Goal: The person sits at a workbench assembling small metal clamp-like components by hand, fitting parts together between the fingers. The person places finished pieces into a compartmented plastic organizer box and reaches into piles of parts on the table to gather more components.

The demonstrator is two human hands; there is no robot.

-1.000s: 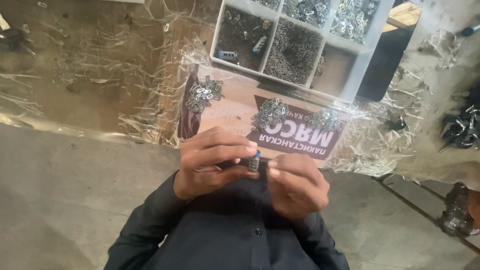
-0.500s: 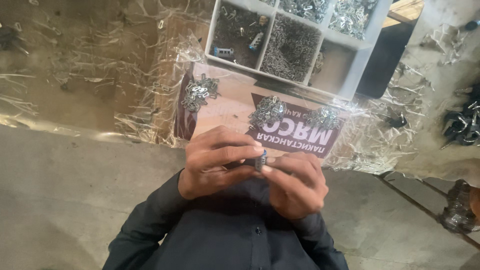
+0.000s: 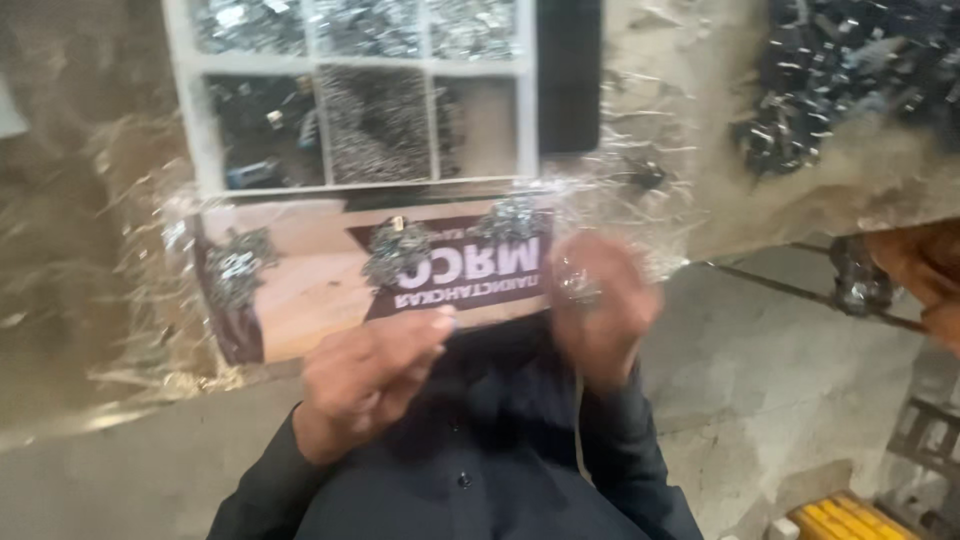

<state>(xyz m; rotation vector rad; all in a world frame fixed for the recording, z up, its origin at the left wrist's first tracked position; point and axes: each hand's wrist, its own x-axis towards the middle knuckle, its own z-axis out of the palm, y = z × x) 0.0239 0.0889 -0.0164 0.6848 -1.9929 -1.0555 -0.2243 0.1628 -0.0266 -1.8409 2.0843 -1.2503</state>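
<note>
My left hand (image 3: 370, 385) hovers in front of my dark shirt with its fingers loosely curled; blur hides whether anything is in it. My right hand (image 3: 603, 305) is raised a little higher to the right, and a small shiny metal part (image 3: 577, 284) sits pinched at its fingertips. Just beyond both hands lies a brown cardboard sheet (image 3: 310, 300) under clear plastic film. It carries small heaps of metal parts (image 3: 397, 250). The whole view is motion-blurred.
A white compartment tray (image 3: 185, 110) with several cells of small metal pieces sits behind the cardboard. A dark pile of metal parts (image 3: 840, 70) lies at the far right and a black object (image 3: 568, 75) stands beside the tray. A yellow object (image 3: 850, 520) is on the floor.
My hands, joined on one small part before, have come apart; the right one has lifted up and to the right. The view has swung and moved closer to the table.
</note>
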